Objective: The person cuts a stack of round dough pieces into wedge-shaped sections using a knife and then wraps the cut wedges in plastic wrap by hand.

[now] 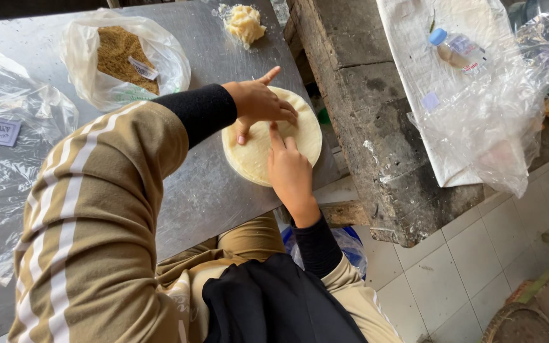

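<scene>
A flat round disc of pale dough (306, 134) lies on the metal table (211, 190), close to its right edge. My left hand (258, 101), on a tan striped sleeve with a black cuff, rests on the disc's upper left part with fingers spread and the index finger lifted. Just below it, my right hand (290, 168) lies flat on the dough, fingers pointing toward the left hand. Neither hand grips anything. Both hands hide the middle of the disc.
A plastic bag of brown crumbs (122, 54) and a lump of yellow dough (244, 24) sit farther back on the table, with crumpled clear bags (7, 127) at left. A worn wooden bench (363, 127) holds a white sack with a small bottle (455, 51). Tiled floor (465, 267) and woven baskets (541, 311) lie at right.
</scene>
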